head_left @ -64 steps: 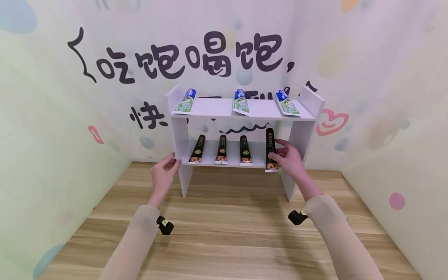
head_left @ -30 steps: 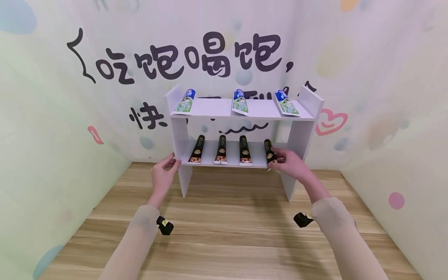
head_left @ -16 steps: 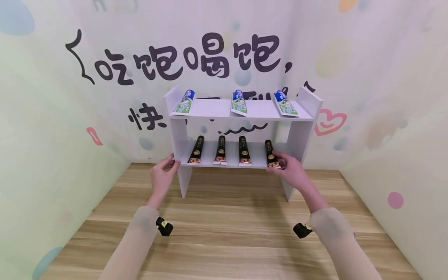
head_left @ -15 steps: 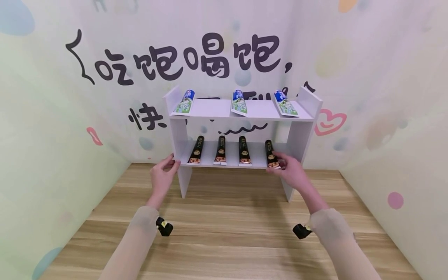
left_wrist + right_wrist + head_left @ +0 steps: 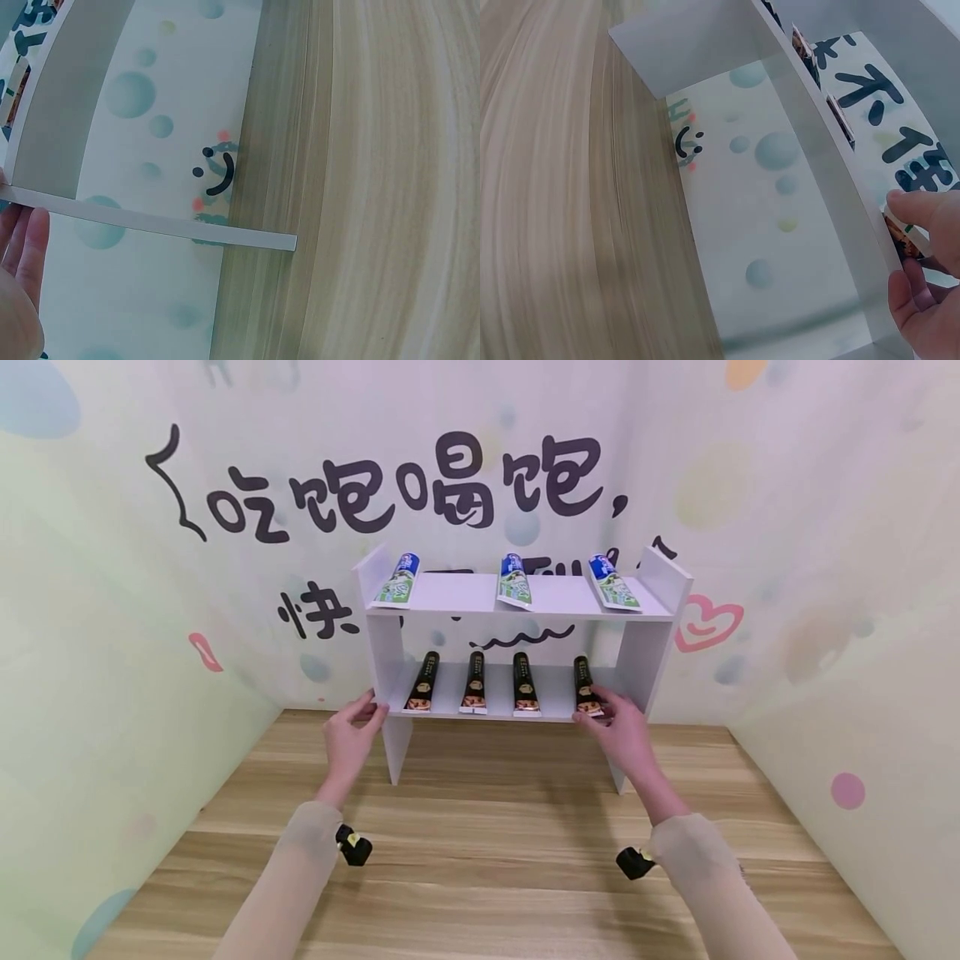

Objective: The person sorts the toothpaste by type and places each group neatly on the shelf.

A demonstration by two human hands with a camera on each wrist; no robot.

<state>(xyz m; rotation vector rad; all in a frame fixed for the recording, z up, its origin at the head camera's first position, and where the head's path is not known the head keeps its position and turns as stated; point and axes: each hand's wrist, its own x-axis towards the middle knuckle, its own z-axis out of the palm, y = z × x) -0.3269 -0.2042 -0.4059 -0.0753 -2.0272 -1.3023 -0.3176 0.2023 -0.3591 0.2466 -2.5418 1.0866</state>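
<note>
A white two-tier shelf stands on the table. My left hand holds the front edge of its left side panel; in the left wrist view the fingers lie against the panel's outer face. On the lower tier my right hand pinches the flat end of the rightmost black toothpaste tube. In the right wrist view thumb and fingers are around that tube's brown-printed end, partly hidden. Other black toothpaste tubes lie to its left, flat ends forward.
On the top tier lie three blue-green toothpaste tubes, spaced apart. Patterned cloth walls enclose the wooden table behind and on both sides. A black wrist camera sits under the left sleeve.
The right hand has lowered the rightmost black tube onto the lower tier, then shifted it slightly right and straightened it. The left hand has stayed at the shelf's side.
</note>
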